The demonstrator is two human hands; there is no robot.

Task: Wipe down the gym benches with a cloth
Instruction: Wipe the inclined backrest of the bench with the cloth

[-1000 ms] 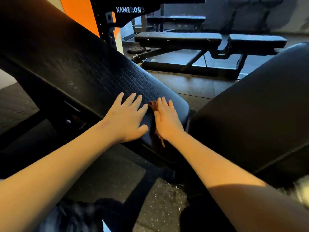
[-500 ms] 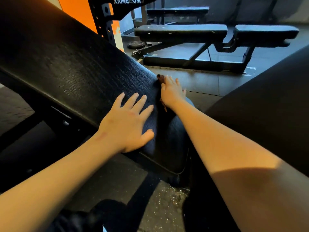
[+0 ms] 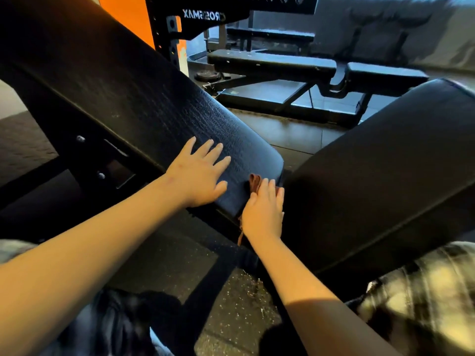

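Right hand [image 3: 263, 211], head view: we log it lying flat, fingers straight and close together, pressing a brown cloth [image 3: 254, 181] onto the lower end of the inclined back pad [image 3: 154, 98]. No finger curls round the cloth. We see the cloth bunched just beyond the fingertips, and a thin strip of it hangs past the pad's lower edge beside the wrist.

We record the left hand [image 3: 198, 173] flat on the same pad, fingers splayed, thumb pointing toward the right hand, holding nothing. It sits just beside the cloth; we cannot tell whether they touch.

The back pad is black with a cracked leather grain and rises toward the upper left. A black seat pad [image 3: 372, 176], also tilted, stands immediately right of the right hand, with a narrow gap between the two pads.

Behind them we note a flat bench [image 3: 272, 64], a black rack [image 3: 205, 16] with white lettering, an orange panel [image 3: 126, 14] and a weight plate [image 3: 208, 76] lying near the rack's foot. Below the arms we see speckled rubber floor [image 3: 231, 309].
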